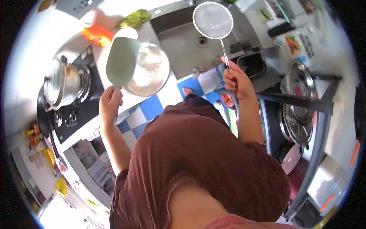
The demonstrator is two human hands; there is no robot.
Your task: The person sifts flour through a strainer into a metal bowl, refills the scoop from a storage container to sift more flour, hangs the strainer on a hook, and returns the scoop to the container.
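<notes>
My left hand (110,101) is closed around the handle of a pale green scoop (122,61), raised so that it overlaps the left side of a metal bowl (165,78). Whitish contents, perhaps powder, show in the bowl; I cannot tell exactly what they are. In my right hand (239,81) is the thin metal handle of a round fine-mesh strainer (212,20). The strainer's mesh is held up over the far right part of the sink, apart from the bowl, and no contents show in it.
A dark sink (179,42) with a drain lies ahead. To the left, a lidded pot (65,82) stands on a black stove (72,114). An orange-red bag (98,35) and a green cloth-like item (135,18) lie behind the bowl. Metal lids and a perforated steamer tray (295,124) fill the right-hand rack.
</notes>
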